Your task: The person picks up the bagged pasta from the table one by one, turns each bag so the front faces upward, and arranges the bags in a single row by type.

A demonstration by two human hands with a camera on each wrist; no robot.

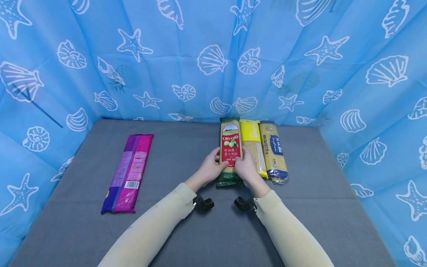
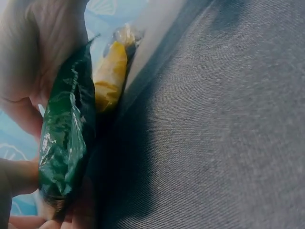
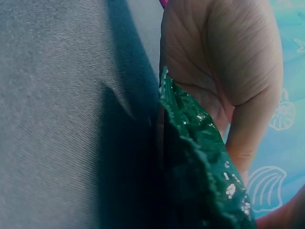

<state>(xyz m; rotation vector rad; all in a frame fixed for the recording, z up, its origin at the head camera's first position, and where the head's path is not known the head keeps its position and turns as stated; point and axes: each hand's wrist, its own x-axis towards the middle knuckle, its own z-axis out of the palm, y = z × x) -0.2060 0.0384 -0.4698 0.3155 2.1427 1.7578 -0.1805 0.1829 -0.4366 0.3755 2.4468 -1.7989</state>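
Observation:
Between my two hands is a pack of Olivoilà spaghetti (image 1: pixel 230 142), with a red label and green ends. My left hand (image 1: pixel 209 167) grips its left edge, thumb over the front. From the other side my right hand (image 1: pixel 248 168) holds the right edge, its thumb also on the front. The pack's crinkled green end (image 2: pixel 69 129) shows close up in the left wrist view, with fingers curled around its edge. A yellow spaghetti pack (image 1: pixel 254 148) lies just right of it, beside a spaghetti pack with blue labels (image 1: pixel 273 150).
Far to the left, a magenta and purple packet (image 1: pixel 128 173) lies slightly slanted on the grey cloth-covered table (image 1: pixel 186 148). A blue curtain (image 1: pixel 160 74) with shells and starfish hangs behind the table and along both sides.

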